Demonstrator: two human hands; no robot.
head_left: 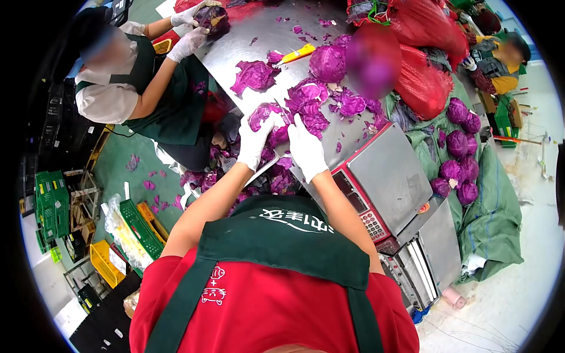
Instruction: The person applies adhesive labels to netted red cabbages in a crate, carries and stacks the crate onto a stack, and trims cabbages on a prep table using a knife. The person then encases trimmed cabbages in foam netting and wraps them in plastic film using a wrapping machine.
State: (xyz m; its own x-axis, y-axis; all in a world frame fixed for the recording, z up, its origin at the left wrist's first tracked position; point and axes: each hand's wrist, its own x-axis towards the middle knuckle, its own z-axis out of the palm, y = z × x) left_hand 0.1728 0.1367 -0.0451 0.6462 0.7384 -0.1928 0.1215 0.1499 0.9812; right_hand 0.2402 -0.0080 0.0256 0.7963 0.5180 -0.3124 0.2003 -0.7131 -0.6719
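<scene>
Both of my hands wear white gloves and meet at a red cabbage (269, 116) near the front edge of the metal table. My left hand (254, 143) grips its left side. My right hand (306, 150) is closed against the right side, its fingertips partly hidden among purple leaves. Just beyond lie loose cabbage leaves (312, 103) and another torn leaf bundle (256, 76). A whole red cabbage (328, 63) sits farther back, beside a yellow-handled cutter (296, 54).
A red-framed scale (388, 182) stands right of my hands. Red mesh sacks (421, 82) and several cabbages (457, 144) lie beyond. At left, a co-worker (141, 88) in gloves holds a cabbage (212, 20). Leaf scraps (203, 179) pile below the table edge.
</scene>
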